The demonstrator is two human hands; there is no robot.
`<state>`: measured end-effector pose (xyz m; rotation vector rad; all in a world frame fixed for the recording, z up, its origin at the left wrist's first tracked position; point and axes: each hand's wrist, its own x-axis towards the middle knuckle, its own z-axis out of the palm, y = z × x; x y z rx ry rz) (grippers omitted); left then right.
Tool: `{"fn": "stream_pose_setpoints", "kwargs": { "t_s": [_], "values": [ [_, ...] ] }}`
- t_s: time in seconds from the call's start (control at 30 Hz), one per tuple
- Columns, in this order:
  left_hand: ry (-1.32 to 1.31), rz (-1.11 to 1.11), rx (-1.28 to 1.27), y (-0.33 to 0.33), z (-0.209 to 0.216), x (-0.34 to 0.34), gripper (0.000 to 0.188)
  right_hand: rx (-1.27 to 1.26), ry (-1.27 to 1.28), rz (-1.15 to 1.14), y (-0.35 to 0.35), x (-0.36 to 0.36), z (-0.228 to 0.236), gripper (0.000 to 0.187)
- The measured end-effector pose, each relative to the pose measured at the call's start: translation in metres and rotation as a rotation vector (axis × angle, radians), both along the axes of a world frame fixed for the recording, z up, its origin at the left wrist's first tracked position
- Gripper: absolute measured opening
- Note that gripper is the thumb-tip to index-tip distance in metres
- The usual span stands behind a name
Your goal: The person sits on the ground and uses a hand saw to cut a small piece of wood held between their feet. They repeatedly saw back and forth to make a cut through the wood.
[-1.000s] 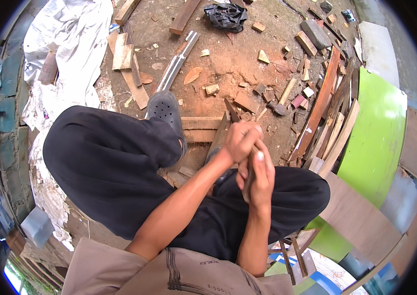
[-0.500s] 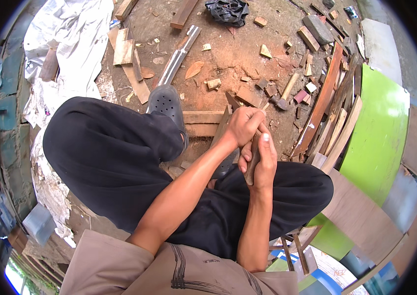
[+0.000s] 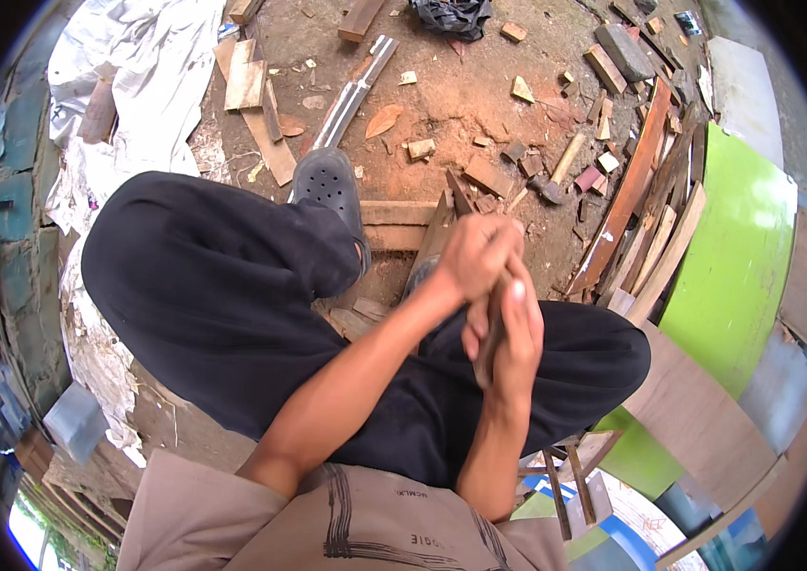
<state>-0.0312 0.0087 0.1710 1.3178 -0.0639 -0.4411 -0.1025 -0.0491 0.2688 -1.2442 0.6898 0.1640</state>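
Note:
My left hand point(image 3: 482, 255) is closed in a fist at the far end of a brown wooden piece, fingers wrapped over it. My right hand point(image 3: 515, 335) grips the brown wooden piece point(image 3: 489, 357) from the right side, thumb lying along it; its near end points toward my lap. The fingers hide most of the piece, and motion blurs both hands. Just beyond my left hand a dark pointed strip point(image 3: 460, 195) sticks up; whether it joins the held piece I cannot tell. A narrow board point(image 3: 434, 228) lies beside it, left of my left hand.
A hammer point(image 3: 560, 176) lies among wood offcuts beyond my hands. At right are long wooden strips point(image 3: 624, 205) and a green panel point(image 3: 731, 257). White cloth point(image 3: 151, 57) spreads at far left; a striped bar point(image 3: 356, 95) lies near my grey clog point(image 3: 327, 186).
Both hands have come slightly closer to my body with the brown wooden piece. The view has shifted a little; the grip looks the same.

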Motion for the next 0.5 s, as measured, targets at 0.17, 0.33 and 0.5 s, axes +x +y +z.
{"fn": "stream_pose_setpoints", "kwargs": {
  "t_s": [0.17, 0.33, 0.5],
  "values": [
    [-0.224, 0.007, 0.004, 0.009, 0.059, -0.027, 0.040, -0.017, -0.078, 0.053, -0.001, -0.039, 0.058, 0.061],
    [0.078, -0.010, -0.050, 0.007, -0.030, 0.026, 0.043, 0.024, -0.054, 0.057, 0.001, 0.019, -0.034, 0.049],
    [-0.218, -0.102, 0.022, 0.023, 0.050, -0.036, 0.042, -0.011, -0.062, 0.158, -0.002, -0.049, 0.052, 0.061]
  ]
}}
